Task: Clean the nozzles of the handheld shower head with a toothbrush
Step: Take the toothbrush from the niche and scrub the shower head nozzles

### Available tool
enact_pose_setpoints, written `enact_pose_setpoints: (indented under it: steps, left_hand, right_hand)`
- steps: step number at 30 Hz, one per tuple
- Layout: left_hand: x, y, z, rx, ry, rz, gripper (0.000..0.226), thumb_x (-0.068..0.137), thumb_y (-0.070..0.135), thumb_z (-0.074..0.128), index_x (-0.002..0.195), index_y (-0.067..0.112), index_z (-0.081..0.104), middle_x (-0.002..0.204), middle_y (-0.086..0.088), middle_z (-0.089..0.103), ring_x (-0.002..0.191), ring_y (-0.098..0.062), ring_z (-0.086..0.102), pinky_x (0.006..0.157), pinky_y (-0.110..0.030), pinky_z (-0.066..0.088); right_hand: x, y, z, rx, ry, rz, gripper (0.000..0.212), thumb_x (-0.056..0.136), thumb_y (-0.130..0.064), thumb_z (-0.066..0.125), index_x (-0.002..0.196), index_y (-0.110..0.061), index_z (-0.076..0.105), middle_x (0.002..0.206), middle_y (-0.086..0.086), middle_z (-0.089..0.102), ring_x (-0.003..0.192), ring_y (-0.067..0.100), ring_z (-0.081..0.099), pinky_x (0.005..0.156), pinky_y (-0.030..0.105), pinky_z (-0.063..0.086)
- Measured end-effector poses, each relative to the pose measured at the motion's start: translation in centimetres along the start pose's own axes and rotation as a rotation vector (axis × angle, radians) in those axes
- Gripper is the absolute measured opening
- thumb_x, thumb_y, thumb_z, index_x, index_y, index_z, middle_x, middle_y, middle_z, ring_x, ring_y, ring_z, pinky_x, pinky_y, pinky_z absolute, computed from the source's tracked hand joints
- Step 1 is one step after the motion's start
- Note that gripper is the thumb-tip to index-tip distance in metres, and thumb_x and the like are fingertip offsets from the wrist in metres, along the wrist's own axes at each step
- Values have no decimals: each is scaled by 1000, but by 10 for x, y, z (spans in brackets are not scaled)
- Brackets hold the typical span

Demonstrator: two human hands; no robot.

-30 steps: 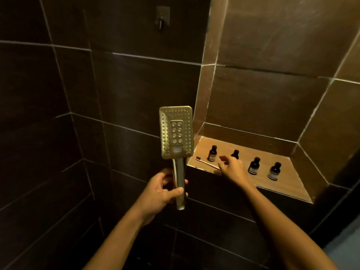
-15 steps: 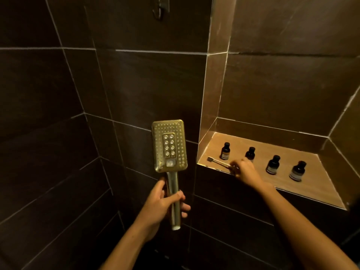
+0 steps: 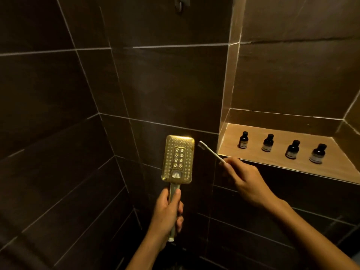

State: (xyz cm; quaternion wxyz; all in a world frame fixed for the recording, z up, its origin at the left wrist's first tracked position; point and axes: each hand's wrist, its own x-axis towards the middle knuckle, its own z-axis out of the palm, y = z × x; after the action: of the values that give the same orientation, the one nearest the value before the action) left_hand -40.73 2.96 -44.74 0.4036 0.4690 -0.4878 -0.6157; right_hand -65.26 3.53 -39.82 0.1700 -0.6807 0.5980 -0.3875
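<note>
A gold rectangular handheld shower head (image 3: 178, 158) stands upright, its nozzle face turned toward me. My left hand (image 3: 167, 213) is wrapped around its handle below the head. My right hand (image 3: 246, 182) grips the handle of a white toothbrush (image 3: 209, 151). The brush points up and to the left, and its bristle end hovers just right of the shower head's top corner, a small gap away from it.
A tiled wall niche (image 3: 282, 158) at the right holds several small dark bottles (image 3: 268, 142) in a row. Dark tiled walls meet in a corner behind the shower head. A metal hook (image 3: 181, 4) is fixed high on the wall.
My right hand picked the toothbrush up from the niche ledge and carried it left toward the shower head. The shower head sits lower in view as the camera tilted up.
</note>
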Motion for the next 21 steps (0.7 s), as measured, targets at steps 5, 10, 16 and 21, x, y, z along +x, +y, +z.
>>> enact_pose_setpoints:
  steps: [5,10,16,21]
  left_hand:
    - [-16,-9,-36,23,42,-27,25,99,46,47,79,32,52,62,1,49,38,-12,38,37,-21,32]
    - [-30,-20,-75,32,77,-35,18,99,44,47,88,32,55,62,-1,50,37,-12,38,36,-22,31]
    - [-42,-23,-111,184,117,6,26,98,44,48,95,20,55,64,-1,54,40,-10,43,36,-23,35]
    - [-49,-28,-130,306,132,71,25,97,46,48,82,28,55,62,0,55,39,-10,45,37,-22,37]
  right_hand:
    - [-14,-53,46,-55,-144,-194,24,102,-36,45,116,-22,59,82,-4,67,73,12,67,62,31,56]
    - [-15,-71,92,-148,-252,-285,38,100,-51,38,103,-26,67,76,-8,64,67,9,62,57,23,49]
    - [-10,-82,126,-145,-364,-357,27,103,-45,45,102,-29,68,74,-10,64,65,11,63,54,21,48]
    - [5,-89,132,-100,-96,-315,16,100,-33,49,98,-32,65,68,-15,61,63,8,64,51,15,45]
